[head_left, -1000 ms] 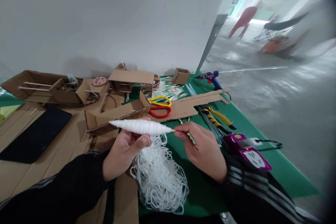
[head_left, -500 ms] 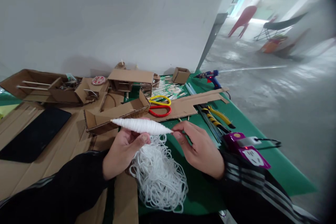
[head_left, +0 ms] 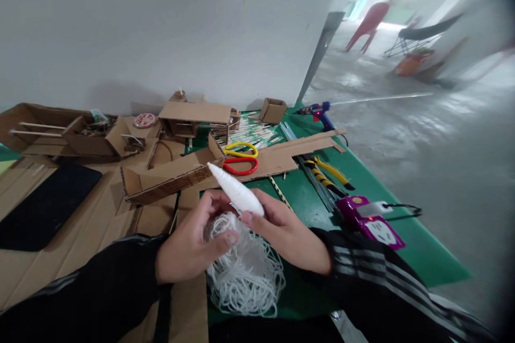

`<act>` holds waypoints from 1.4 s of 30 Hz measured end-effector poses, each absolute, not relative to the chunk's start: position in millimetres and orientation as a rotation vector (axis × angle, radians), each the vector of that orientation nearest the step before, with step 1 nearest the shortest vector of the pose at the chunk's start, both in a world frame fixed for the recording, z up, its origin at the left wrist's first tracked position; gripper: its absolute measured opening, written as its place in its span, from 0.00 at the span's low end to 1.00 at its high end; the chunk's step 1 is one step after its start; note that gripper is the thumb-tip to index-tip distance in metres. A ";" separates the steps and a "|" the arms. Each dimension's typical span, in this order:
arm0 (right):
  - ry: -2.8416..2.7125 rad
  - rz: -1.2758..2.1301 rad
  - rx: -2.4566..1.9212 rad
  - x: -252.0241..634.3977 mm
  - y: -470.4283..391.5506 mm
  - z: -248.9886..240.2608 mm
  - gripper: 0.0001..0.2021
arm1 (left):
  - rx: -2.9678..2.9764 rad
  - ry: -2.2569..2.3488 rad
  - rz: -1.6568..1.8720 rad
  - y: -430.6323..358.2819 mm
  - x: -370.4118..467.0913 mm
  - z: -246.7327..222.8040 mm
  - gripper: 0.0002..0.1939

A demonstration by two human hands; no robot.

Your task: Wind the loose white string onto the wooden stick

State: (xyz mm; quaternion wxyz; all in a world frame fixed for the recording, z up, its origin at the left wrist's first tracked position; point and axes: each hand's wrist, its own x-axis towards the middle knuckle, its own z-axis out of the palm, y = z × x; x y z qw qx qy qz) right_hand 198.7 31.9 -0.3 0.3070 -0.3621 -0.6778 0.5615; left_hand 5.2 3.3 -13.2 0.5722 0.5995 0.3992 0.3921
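Note:
My right hand (head_left: 281, 225) is closed around a spindle-shaped bobbin of white thread (head_left: 237, 190), fat in the middle and narrowing to a pale tip. The bobbin is tilted, its tip pointing up and to the left; its lower end is hidden in the hand. Below it is a loose tangle of white cord (head_left: 249, 284) on the green table. My left hand (head_left: 197, 241) curls round the upper left of this cord, thumb in front and fingers behind. Partly hidden, those fingers seem to grip the cord.
Behind the hands lie yellow-and-red-handled scissors (head_left: 240, 158), an open cardboard tray (head_left: 173, 177) and cardboard strips (head_left: 277, 163). Pliers (head_left: 328, 174), a purple power strip (head_left: 370, 220) and a blue glue gun (head_left: 319, 111) are at right. A black tablet-like slab (head_left: 48, 206) lies left.
The bobbin has gone from lying level between both hands to tilted in my right hand. My left hand has let go of it and moved down onto the cord.

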 end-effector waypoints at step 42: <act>-1.021 2.115 -1.155 194.6 30.5 -14.6 0.17 | 1.834 1.180 0.580 23.1 -17.7 11.4 0.14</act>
